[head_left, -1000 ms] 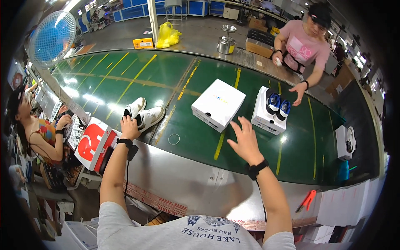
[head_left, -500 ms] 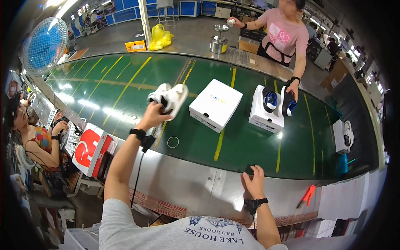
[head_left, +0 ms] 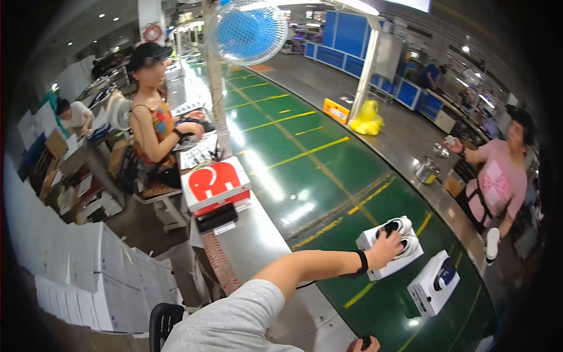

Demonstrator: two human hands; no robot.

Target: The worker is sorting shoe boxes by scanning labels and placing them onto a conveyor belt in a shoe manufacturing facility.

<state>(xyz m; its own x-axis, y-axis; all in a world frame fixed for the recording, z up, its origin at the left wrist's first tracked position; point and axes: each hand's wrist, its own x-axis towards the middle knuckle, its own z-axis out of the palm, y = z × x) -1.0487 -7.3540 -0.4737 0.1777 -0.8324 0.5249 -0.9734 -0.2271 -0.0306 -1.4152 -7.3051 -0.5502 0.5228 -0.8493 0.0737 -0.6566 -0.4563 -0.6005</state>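
Note:
Out to the right reaches my left hand (head_left: 384, 249), its fingers closed on a pair of white shoes (head_left: 404, 236) with dark parts. The shoes rest on the lid of a white shoebox (head_left: 381, 268) on the green conveyor belt. At the bottom edge, my right hand (head_left: 365, 346) is mostly cut off; its thumb and a finger show apart, with a dark patch between them. Beyond the first box lies a second white shoebox (head_left: 423, 295), bearing a dark shoe with a blue lining (head_left: 444, 278).
Across the belt (head_left: 305, 155), a co-worker in pink (head_left: 498, 179) holds a white-soled shoe (head_left: 492, 245). A metal can (head_left: 426, 170) stands near that person. On the left are a red-and-white shoebox (head_left: 216, 186), another seated person (head_left: 153, 120) and stacked white boxes (head_left: 111, 284). A fan (head_left: 248, 30) hangs above.
My view has turned left. The white shoes in my left hand have gone from above the belt onto the shoebox. The co-worker has lifted one shoe off the other box.

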